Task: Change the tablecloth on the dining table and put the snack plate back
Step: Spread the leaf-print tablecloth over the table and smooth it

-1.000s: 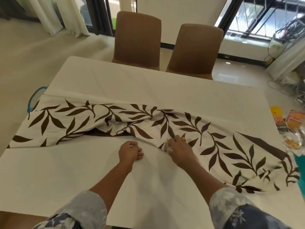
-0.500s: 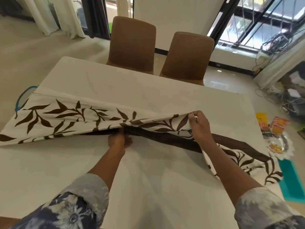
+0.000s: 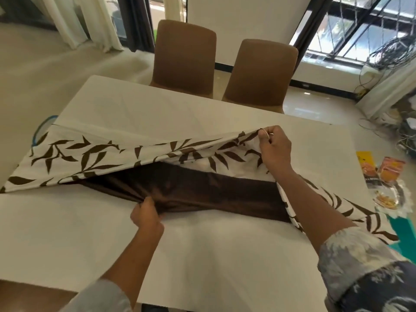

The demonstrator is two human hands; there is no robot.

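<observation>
A folded tablecloth (image 3: 94, 154), white with brown leaves and a dark brown band (image 3: 202, 188), lies across the middle of the white dining table (image 3: 202, 113). My right hand (image 3: 273, 147) pinches the top layer's edge and holds it raised above the table. My left hand (image 3: 146, 213) grips a bunch of the brown band at the near edge of the fold. The snack plate (image 3: 389, 199), clear with a lacy rim and some snacks on it, sits off the table's right side.
Two brown chairs (image 3: 184, 57) (image 3: 258, 73) stand at the far side. Orange and yellow snack packets (image 3: 390, 171) lie beside the plate, above something teal (image 3: 405, 230). A blue-rimmed object (image 3: 41, 129) peeks out at the left. Cables (image 3: 394, 48) tangle at the right by the window.
My right hand has lifted the leaf-print layer up and away from me, uncovering the brown band. My left hand has moved onto the band and taken hold of it.
</observation>
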